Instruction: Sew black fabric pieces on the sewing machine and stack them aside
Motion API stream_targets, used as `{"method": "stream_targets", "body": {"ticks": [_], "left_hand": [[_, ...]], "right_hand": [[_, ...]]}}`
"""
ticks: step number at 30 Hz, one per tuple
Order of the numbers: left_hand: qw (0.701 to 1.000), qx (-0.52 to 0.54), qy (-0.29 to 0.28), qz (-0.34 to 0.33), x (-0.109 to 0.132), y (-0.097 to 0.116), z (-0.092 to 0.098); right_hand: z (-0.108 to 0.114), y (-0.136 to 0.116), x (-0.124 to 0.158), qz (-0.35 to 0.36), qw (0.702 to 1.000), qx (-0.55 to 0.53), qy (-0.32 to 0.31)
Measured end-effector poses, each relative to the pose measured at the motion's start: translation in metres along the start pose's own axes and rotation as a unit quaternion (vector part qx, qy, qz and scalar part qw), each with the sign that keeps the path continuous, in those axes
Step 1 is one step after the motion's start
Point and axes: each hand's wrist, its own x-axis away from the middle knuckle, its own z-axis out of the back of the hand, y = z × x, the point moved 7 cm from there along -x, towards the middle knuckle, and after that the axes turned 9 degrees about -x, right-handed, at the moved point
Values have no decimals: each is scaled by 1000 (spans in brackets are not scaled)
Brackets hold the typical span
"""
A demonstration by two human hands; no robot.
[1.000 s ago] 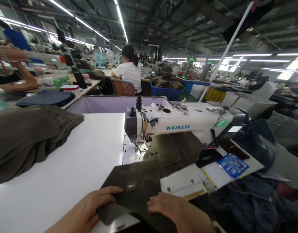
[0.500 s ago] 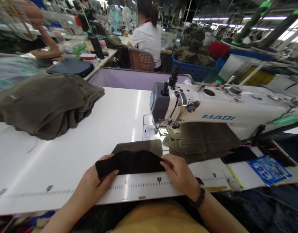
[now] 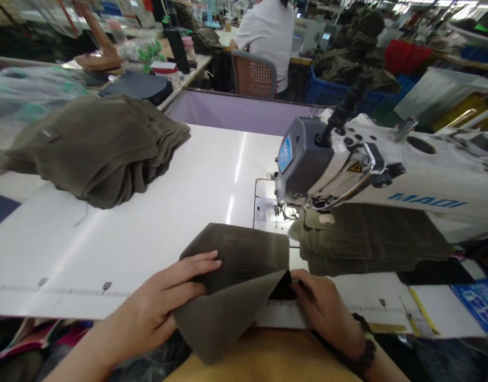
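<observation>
The olive fabric piece (image 3: 236, 276) is lying at the near edge of the white bench (image 3: 148, 233), directly between both hands, its near flap folding down toward the person. The left hand (image 3: 164, 310) is resting at its 9 o'clock side, grip open, fingers (image 3: 204, 261) pressing flat on the cloth. The right hand (image 3: 327, 310) is sitting at 3 o'clock, its grip closing in a pinch on the fabric's right corner. The sewing machine (image 3: 387, 175) is standing at 1 o'clock, a stack of olive pieces (image 3: 367, 239) lying under its arm.
</observation>
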Motion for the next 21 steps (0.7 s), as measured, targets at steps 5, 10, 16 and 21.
{"method": "stream_targets", "body": {"ticks": [5,10,16,21], "left_hand": [[991,-94,26,96,4,-33,-8],[988,-17,61,143,-3,-33,-13],[955,18,143,259,-2,-48,-21],[971,-72,134,186,-5,-41,-20]], "right_hand": [[-1,0,-6,-29,999,45,11],[-2,2,-14,-63,997,35,11],[8,13,-6,-56,988,-51,136],[4,17,-7,-61,992,-22,112]]}}
